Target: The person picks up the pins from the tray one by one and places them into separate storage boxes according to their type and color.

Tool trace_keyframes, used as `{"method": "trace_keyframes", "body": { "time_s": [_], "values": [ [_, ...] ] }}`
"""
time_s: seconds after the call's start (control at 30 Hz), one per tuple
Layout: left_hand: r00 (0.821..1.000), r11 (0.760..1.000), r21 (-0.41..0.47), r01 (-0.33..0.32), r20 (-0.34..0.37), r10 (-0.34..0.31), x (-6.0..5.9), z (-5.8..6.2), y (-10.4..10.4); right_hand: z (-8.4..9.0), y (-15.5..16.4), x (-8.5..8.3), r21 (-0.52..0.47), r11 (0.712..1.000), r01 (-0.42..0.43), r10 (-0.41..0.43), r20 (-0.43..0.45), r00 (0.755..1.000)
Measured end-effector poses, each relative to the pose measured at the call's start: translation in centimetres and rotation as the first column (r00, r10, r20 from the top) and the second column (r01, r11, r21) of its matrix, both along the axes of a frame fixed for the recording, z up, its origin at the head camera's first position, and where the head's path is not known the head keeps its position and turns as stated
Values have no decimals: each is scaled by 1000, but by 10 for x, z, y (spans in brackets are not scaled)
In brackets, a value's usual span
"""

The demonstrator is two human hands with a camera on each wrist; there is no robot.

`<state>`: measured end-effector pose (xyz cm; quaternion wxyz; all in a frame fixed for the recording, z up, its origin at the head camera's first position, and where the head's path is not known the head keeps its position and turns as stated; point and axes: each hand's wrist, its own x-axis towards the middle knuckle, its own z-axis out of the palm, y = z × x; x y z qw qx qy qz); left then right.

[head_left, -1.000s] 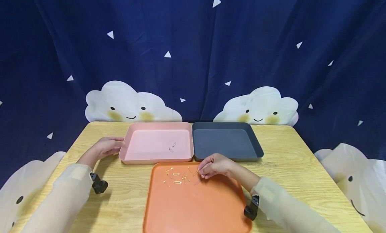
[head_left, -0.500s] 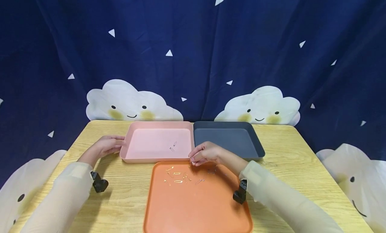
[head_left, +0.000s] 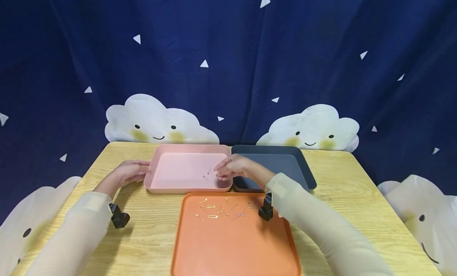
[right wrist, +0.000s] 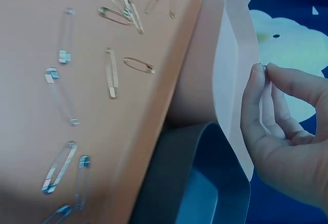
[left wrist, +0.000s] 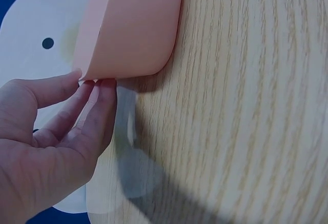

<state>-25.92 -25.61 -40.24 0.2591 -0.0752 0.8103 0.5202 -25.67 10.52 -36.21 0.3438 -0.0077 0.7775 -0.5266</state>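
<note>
My left hand point(head_left: 129, 173) rests its fingertips on the left end of the pink tray point(head_left: 151, 165), right at the rim. The left wrist view shows the fingers point(left wrist: 105, 98) nearly straight against the outer wall. Above the right end of that tray, my right hand point(head_left: 232, 167) pinches a small safety pin point(right wrist: 264, 67) between thumb and forefinger, mostly hidden by the fingertips. Two silver safety pins point(head_left: 205, 177) lie inside the pink tray, left of that hand. Several gold safety pins point(head_left: 212, 217) and silver ones point(right wrist: 59, 167) lie on the orange tray point(head_left: 232, 248).
A dark grey tray point(head_left: 308, 177) stands against the pink tray's right side, partly behind my right forearm. Wood table point(head_left: 342, 196) shows around the trays. Behind it hangs a navy curtain point(head_left: 171, 38) with white clouds.
My right hand has lifted from the orange tray's upper part and moved up and left over the pink tray, carrying the safety pin. The left hand stays at the pink tray's end.
</note>
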Motion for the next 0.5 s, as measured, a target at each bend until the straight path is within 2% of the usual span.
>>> {"method": "trace_keyframes", "body": {
  "time_s": [0.3, 0.5],
  "values": [
    [1000, 1000, -3, 11, -16, -11, 1, 2, 1, -8, -11, -27, 15, 996, 88, -88, 3, 996],
    [999, 1000, 25, 12, -31, -11, 3, 0, 1, -13, -21, -38, 59, 993, 100, -101, 9, 995]
  ]
}}
